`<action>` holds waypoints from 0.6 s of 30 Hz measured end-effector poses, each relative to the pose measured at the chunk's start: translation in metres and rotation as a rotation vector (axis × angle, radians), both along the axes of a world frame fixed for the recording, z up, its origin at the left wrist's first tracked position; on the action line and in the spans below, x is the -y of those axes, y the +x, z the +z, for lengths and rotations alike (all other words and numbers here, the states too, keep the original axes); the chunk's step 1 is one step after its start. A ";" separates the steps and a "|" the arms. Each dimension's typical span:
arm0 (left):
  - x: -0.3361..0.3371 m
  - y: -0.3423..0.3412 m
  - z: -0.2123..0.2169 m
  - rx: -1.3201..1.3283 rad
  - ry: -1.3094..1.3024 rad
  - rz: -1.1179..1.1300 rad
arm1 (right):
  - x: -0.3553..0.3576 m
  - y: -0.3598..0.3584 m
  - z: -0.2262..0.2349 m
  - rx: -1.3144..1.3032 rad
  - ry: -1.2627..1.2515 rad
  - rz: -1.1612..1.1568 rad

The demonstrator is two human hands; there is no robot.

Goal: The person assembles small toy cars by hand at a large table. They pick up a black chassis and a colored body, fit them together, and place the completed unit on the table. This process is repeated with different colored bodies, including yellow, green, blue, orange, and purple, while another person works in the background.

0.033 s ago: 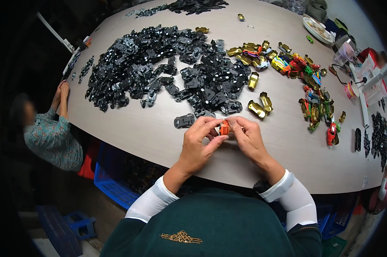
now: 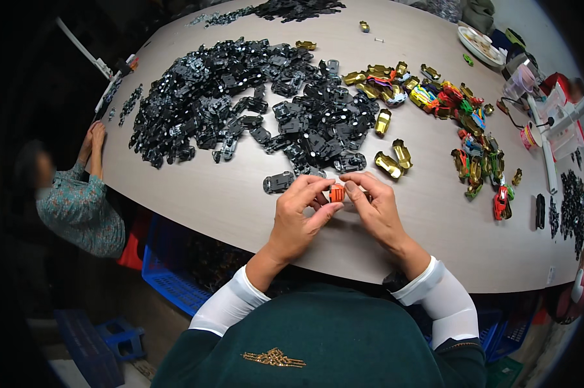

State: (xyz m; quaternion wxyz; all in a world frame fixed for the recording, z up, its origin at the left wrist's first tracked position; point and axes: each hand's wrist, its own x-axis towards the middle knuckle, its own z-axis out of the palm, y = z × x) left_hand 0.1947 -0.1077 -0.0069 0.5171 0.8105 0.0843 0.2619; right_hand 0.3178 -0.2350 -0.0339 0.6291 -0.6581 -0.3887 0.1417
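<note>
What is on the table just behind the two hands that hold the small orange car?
Behind the left hand and right hand lie a dark car base and gold shells. Fingers cover most of the orange car.

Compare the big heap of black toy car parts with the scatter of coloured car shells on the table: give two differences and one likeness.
The black heap is one colour and densely piled; the coloured shells are gold, red, green and more, lying in a looser, thinner spread. The black heap sits left, the coloured shells right. Both rest on the same table.

White arm sleeves, dark green top
</note>
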 end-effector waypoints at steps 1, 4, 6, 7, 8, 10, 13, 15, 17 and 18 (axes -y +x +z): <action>-0.003 0.000 0.000 -0.001 -0.033 0.017 | 0.002 0.001 0.006 0.014 0.027 0.052; -0.008 -0.001 -0.009 0.043 -0.231 -0.030 | 0.006 -0.002 0.029 0.028 -0.028 0.214; -0.009 -0.002 -0.007 0.011 -0.298 -0.073 | 0.004 -0.004 0.023 0.092 0.003 0.186; -0.009 -0.003 -0.010 0.010 -0.366 -0.081 | 0.003 -0.002 0.020 0.094 0.006 0.179; -0.008 -0.003 -0.012 0.009 -0.435 -0.089 | 0.003 -0.001 0.018 0.096 0.009 0.171; -0.007 -0.002 -0.009 -0.002 -0.564 -0.133 | 0.001 -0.001 0.013 0.075 0.047 0.164; -0.010 -0.003 -0.015 -0.035 -0.584 -0.162 | 0.001 -0.002 0.014 0.033 0.062 0.166; -0.012 -0.002 -0.018 -0.045 -0.597 -0.162 | 0.000 -0.003 0.016 0.015 0.065 0.170; -0.012 -0.001 -0.018 -0.042 -0.668 -0.153 | 0.000 -0.004 0.017 0.007 0.074 0.171; -0.012 -0.001 -0.019 -0.031 -0.692 -0.152 | 0.000 -0.004 0.017 0.001 0.068 0.172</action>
